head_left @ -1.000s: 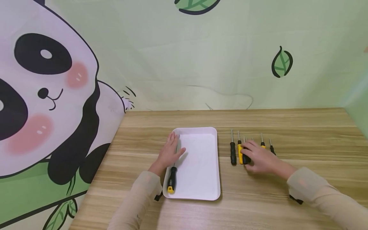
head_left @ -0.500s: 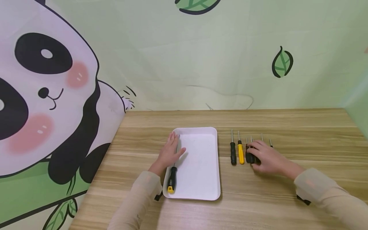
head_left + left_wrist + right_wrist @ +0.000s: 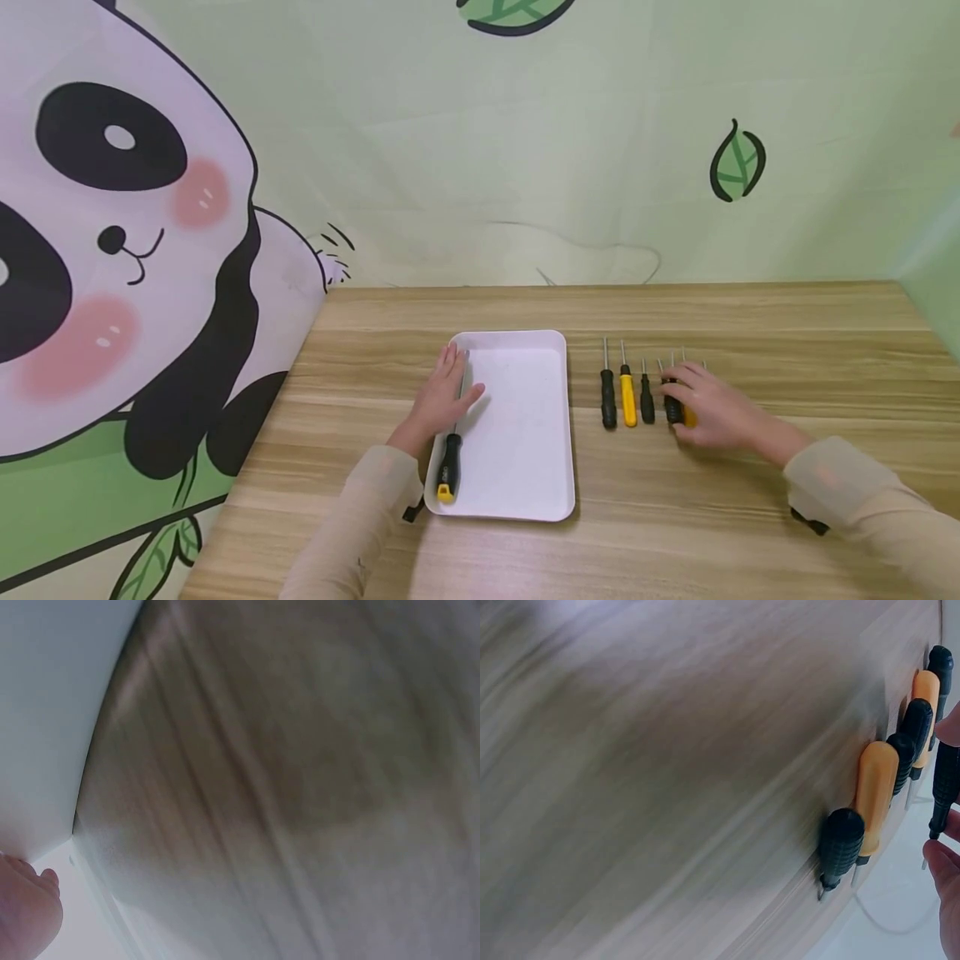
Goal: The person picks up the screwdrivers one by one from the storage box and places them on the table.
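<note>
My left hand (image 3: 442,396) rests with straight fingers on the left side of a white tray (image 3: 517,508). Inside the tray along that side lies a large screwdriver (image 3: 450,467) with a black and yellow handle, its shaft passing beneath the thumb. My right hand (image 3: 712,408) pinches a black-handled screwdriver (image 3: 945,784) between thumb and fingers, over the row on the table. To its left lie a long black screwdriver (image 3: 608,400), a yellow screwdriver (image 3: 628,400) and a short black screwdriver (image 3: 647,404). Another yellow screwdriver (image 3: 876,795) is partly hidden by the hand in the head view.
The wooden table (image 3: 495,558) reaches back to a wall (image 3: 600,167) covered with a panda and leaf print. In the right wrist view, a black screwdriver (image 3: 840,844) lies at the near end of the row. Table (image 3: 247,787) fills most of the left wrist view.
My right hand has moved right along the row with the black-handled screwdriver, uncovering the yellow and short black ones to its left. The left hand and tray have stayed in place.
</note>
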The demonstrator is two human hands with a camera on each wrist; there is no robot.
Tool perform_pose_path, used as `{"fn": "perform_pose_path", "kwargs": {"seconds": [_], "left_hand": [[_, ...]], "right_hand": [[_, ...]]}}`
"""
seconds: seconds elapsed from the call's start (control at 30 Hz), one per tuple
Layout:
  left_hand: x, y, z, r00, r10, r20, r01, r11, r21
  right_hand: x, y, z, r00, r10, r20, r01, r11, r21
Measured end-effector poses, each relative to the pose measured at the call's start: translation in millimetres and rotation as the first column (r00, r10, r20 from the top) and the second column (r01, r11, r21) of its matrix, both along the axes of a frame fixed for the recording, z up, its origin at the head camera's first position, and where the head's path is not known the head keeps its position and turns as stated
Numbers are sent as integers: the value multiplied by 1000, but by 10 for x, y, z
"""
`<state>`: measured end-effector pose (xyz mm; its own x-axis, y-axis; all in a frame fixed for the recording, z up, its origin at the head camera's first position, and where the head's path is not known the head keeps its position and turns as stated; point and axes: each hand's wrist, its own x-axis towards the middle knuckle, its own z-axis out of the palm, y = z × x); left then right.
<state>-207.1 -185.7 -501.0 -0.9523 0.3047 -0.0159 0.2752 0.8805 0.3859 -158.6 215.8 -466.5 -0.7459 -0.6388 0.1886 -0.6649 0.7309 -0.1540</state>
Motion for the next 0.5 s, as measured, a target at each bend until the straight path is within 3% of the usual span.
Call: {"fn": "perform_pose_path", "kwargs": {"seconds": [0.5], "left_hand": [[5, 10, 19, 1000, 2, 5, -2, 1000, -7]], "right_hand": [[-12, 150, -42, 999, 0, -43, 0, 1000, -3]]}}
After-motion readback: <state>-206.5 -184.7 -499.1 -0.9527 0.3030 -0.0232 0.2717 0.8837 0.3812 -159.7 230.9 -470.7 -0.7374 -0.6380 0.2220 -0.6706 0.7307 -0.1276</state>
